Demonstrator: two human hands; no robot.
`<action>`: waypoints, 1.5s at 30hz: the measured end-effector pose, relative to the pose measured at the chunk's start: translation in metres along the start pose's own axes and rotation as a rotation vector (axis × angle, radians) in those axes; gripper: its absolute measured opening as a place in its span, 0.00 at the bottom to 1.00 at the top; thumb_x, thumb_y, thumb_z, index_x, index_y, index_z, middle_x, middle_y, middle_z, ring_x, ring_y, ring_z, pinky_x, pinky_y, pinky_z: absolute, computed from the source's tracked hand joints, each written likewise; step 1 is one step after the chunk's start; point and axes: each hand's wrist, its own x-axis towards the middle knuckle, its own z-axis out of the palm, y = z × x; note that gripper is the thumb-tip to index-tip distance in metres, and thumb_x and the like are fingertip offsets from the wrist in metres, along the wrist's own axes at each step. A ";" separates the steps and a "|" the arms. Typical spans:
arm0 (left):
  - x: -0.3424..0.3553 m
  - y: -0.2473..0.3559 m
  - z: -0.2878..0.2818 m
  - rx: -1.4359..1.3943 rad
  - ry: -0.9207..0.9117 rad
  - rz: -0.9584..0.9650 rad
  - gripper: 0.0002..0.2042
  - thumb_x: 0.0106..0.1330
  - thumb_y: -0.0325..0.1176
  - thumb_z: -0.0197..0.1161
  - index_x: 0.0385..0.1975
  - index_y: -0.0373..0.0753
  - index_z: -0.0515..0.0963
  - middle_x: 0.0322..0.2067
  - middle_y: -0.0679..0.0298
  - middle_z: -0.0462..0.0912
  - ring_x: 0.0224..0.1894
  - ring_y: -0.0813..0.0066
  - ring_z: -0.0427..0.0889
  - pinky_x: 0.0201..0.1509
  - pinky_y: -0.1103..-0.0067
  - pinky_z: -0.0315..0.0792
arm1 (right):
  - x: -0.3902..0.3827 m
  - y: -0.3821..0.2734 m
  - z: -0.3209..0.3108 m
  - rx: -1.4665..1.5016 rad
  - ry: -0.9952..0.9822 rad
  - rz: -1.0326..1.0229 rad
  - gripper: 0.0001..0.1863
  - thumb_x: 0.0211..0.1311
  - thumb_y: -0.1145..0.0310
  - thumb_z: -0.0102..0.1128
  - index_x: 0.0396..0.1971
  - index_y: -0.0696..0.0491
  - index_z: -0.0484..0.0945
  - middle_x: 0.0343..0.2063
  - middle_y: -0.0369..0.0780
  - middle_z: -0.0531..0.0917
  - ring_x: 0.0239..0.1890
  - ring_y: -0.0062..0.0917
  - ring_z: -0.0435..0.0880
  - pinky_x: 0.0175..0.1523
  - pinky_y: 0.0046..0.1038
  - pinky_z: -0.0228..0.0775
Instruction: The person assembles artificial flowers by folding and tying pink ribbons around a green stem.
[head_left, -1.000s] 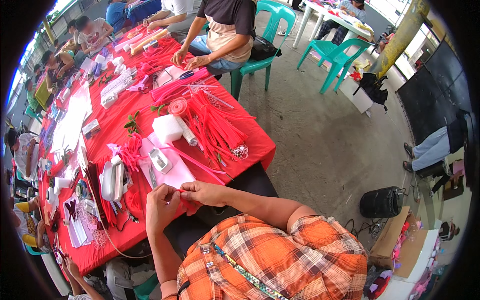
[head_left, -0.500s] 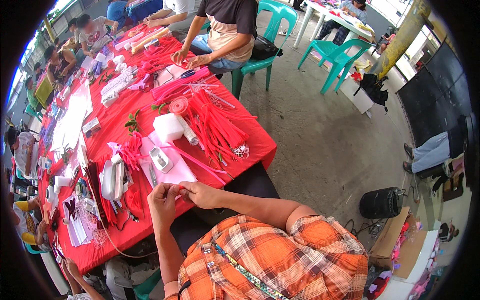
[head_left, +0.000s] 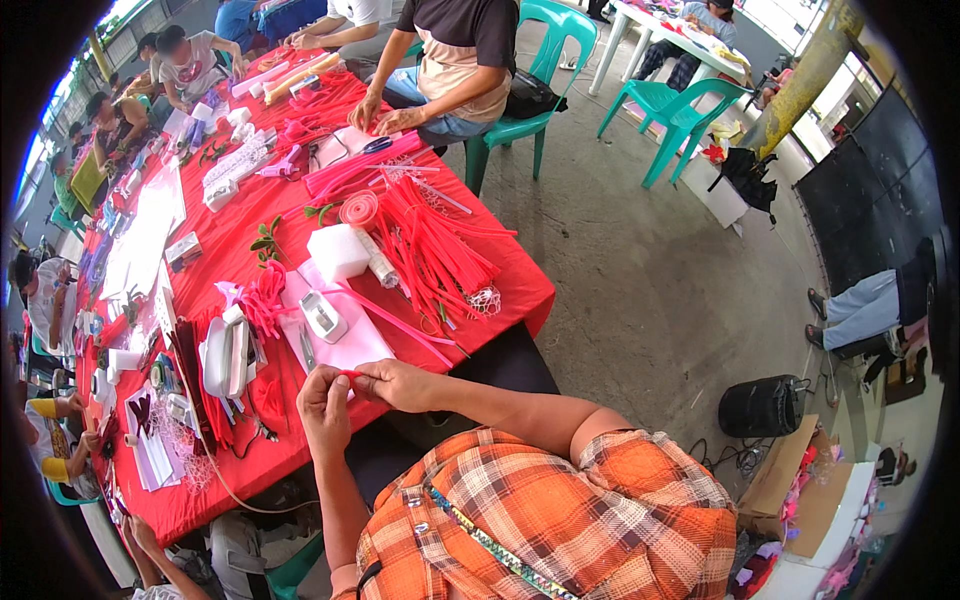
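My left hand [head_left: 325,400] and my right hand [head_left: 393,385] meet at the table's near edge, fingers pinched on a small red piece [head_left: 349,375], mostly hidden by them. Just beyond my hands, a pink sheet [head_left: 357,345] holds a white tape dispenser [head_left: 322,316] and scissors [head_left: 306,346]. Further back are a white foam block [head_left: 336,252], a rolled pink strip [head_left: 359,208] and a pile of red strips [head_left: 430,245]. A grey case [head_left: 218,360] lies left of the pink sheet.
Other people sit along the red-covered table [head_left: 510,290], a co-worker [head_left: 445,70] at the far right side. Green chairs [head_left: 675,125] stand near a white table [head_left: 675,45]. A black container [head_left: 760,407], cables and cardboard boxes [head_left: 790,470] are at my right. A person [head_left: 865,300] is at the far right.
My pinched hands have shifted slightly, and less of the red piece shows below them. The co-worker across has moved their hands a little.
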 end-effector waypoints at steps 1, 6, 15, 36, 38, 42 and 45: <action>0.000 -0.001 -0.001 -0.033 -0.002 -0.033 0.07 0.61 0.26 0.57 0.23 0.31 0.73 0.21 0.69 0.70 0.23 0.86 0.65 0.27 0.86 0.60 | -0.001 -0.005 0.001 0.093 -0.026 0.066 0.08 0.65 0.71 0.43 0.32 0.58 0.71 0.24 0.33 0.73 0.29 0.17 0.69 0.39 0.22 0.64; 0.002 0.006 0.000 -0.028 0.003 -0.115 0.09 0.63 0.27 0.56 0.21 0.31 0.72 0.21 0.71 0.69 0.23 0.88 0.64 0.26 0.88 0.59 | 0.002 0.008 -0.004 -0.045 -0.012 -0.046 0.08 0.65 0.73 0.42 0.35 0.59 0.72 0.25 0.32 0.73 0.30 0.16 0.69 0.39 0.21 0.64; 0.001 0.008 0.005 -0.085 0.023 -0.171 0.11 0.64 0.31 0.57 0.20 0.33 0.73 0.19 0.73 0.70 0.22 0.91 0.64 0.24 0.89 0.58 | 0.007 0.023 -0.002 -0.171 0.009 -0.131 0.09 0.65 0.72 0.43 0.34 0.60 0.72 0.24 0.34 0.73 0.30 0.16 0.67 0.38 0.23 0.63; -0.012 -0.111 -0.141 0.997 0.315 -0.331 0.09 0.54 0.34 0.55 0.27 0.38 0.81 0.27 0.50 0.79 0.34 0.53 0.79 0.41 0.64 0.72 | 0.007 0.015 0.010 0.089 -0.036 0.219 0.13 0.69 0.60 0.41 0.27 0.50 0.68 0.17 0.27 0.63 0.16 0.10 0.58 0.20 0.14 0.51; -0.015 -0.129 -0.137 1.014 0.317 -0.331 0.09 0.55 0.36 0.57 0.26 0.38 0.81 0.30 0.51 0.80 0.36 0.54 0.79 0.42 0.65 0.72 | 0.008 0.012 0.019 0.117 -0.037 0.212 0.12 0.68 0.61 0.44 0.29 0.53 0.70 0.17 0.28 0.64 0.15 0.08 0.57 0.19 0.12 0.49; -0.015 -0.129 -0.121 1.106 0.344 -0.340 0.11 0.54 0.38 0.61 0.30 0.38 0.81 0.30 0.52 0.80 0.36 0.55 0.79 0.41 0.66 0.72 | 0.009 0.008 0.022 0.118 -0.022 0.222 0.13 0.68 0.60 0.43 0.29 0.52 0.69 0.17 0.29 0.64 0.15 0.08 0.57 0.19 0.12 0.49; -0.010 -0.125 -0.114 1.094 0.401 -0.315 0.11 0.54 0.37 0.61 0.31 0.39 0.81 0.30 0.53 0.79 0.36 0.55 0.78 0.41 0.66 0.71 | 0.010 0.012 0.017 0.113 -0.007 0.228 0.13 0.68 0.60 0.43 0.27 0.52 0.69 0.17 0.29 0.64 0.15 0.09 0.57 0.20 0.12 0.50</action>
